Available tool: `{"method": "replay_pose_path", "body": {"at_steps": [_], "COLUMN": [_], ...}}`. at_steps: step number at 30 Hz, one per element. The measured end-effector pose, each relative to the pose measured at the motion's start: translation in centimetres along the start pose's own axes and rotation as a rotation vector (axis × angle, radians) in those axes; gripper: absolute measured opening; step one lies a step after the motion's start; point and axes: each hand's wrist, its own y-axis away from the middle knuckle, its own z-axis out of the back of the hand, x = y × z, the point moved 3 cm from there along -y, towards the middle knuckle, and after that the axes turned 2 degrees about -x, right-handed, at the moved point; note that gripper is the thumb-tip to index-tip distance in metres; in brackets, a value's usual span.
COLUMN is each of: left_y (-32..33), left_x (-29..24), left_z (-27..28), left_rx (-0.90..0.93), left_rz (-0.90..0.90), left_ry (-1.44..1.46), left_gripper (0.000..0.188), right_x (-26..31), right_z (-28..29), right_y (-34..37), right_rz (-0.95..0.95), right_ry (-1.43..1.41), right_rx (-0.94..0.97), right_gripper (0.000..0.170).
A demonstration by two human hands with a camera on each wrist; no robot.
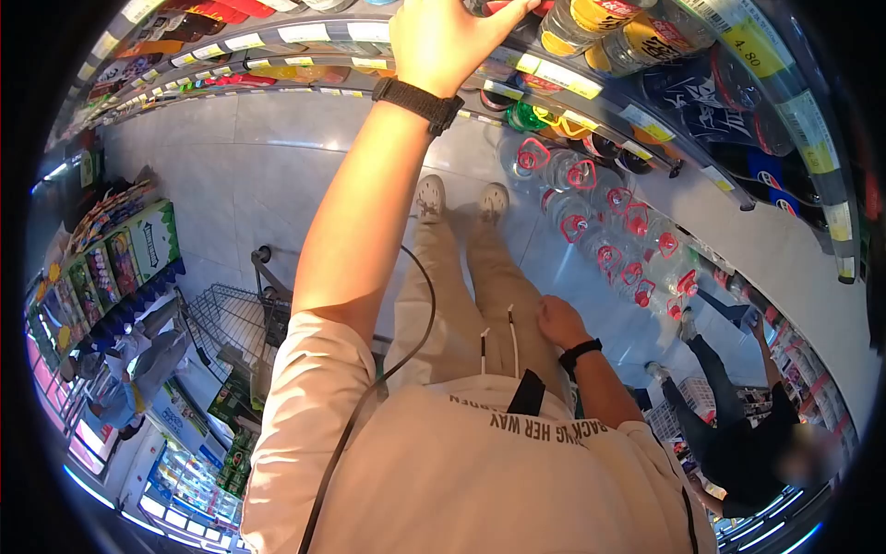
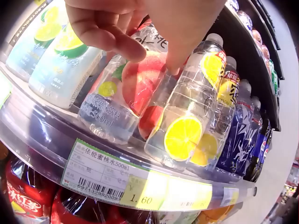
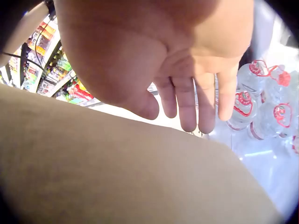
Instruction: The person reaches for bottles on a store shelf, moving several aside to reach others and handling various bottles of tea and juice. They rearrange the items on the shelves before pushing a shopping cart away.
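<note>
At the shelf, my left hand (image 1: 438,46) reaches up from the top of the head view, a black band on its wrist. In the left wrist view its curled fingers and thumb grip the upper part of a clear bottle of peach water (image 2: 142,88); they hide the cap. A lemon water bottle (image 2: 184,121) stands just right of it, and pale lime-printed bottles (image 2: 60,65) stand to the left. My right hand (image 1: 561,323) hangs beside my thigh in the head view. From the right wrist, its fingers (image 3: 187,102) appear extended and hold nothing.
A price rail (image 2: 140,186) runs along the shelf edge. Large water bottles with red handles (image 1: 609,217) stand on the floor to the right. Another person (image 1: 738,434) is at the lower right; a wire shopping cart (image 1: 226,319) stands at left.
</note>
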Motion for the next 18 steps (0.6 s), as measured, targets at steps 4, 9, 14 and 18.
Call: {"method": "replay_pose_path", "body": {"at_steps": [4, 9, 14, 18], "left_y": [0.4, 0.2, 0.8, 0.4], "left_x": [-0.2, -1.7, 1.2, 1.2], "left_z": [-0.3, 0.3, -0.5, -0.2], "left_rx": [-0.070, 0.155, -0.079, -0.055], "left_rz": [-0.067, 0.314, -0.037, -0.124], "left_ry": [0.026, 0.268, 0.030, 0.016], "left_gripper": [0.061, 0.061, 0.060, 0.061], "right_x": [0.5, 0.1, 0.4, -0.1], "right_z": [-0.5, -1.3, -1.5, -2.2], "right_y": [0.3, 0.7, 0.8, 1.1], "right_rz": [-0.025, -0.015, -0.034, -0.047], "right_ry": [-0.033, -0.050, -0.064, -0.102], "right_rx": [0.017, -0.031, -0.026, -0.049], "right_gripper": [0.034, 0.035, 0.036, 0.037]}}
